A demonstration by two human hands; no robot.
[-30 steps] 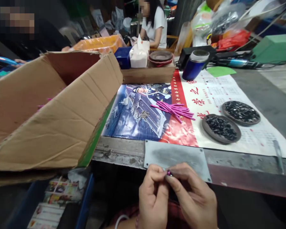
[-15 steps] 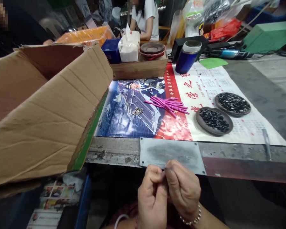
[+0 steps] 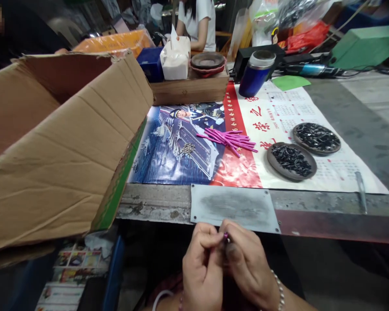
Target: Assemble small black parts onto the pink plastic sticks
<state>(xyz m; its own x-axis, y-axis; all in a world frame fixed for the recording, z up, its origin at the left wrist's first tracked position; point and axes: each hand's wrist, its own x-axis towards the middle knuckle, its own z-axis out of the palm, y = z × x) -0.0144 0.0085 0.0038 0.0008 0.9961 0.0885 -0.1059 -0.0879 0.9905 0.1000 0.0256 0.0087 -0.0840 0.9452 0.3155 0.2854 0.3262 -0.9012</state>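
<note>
The left hand (image 3: 202, 268) and right hand (image 3: 254, 268) pinch a tiny purple bit (image 3: 226, 236) between their fingertips, with the pale plate (image 3: 235, 203) just past them, and a loose squeeze could drop it.

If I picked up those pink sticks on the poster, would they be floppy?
Probably not very: the pink sticks lie nearly straight. They're likely light, being so thin. Pushed, they might slide apart, since many lie loosely crossed.
</note>
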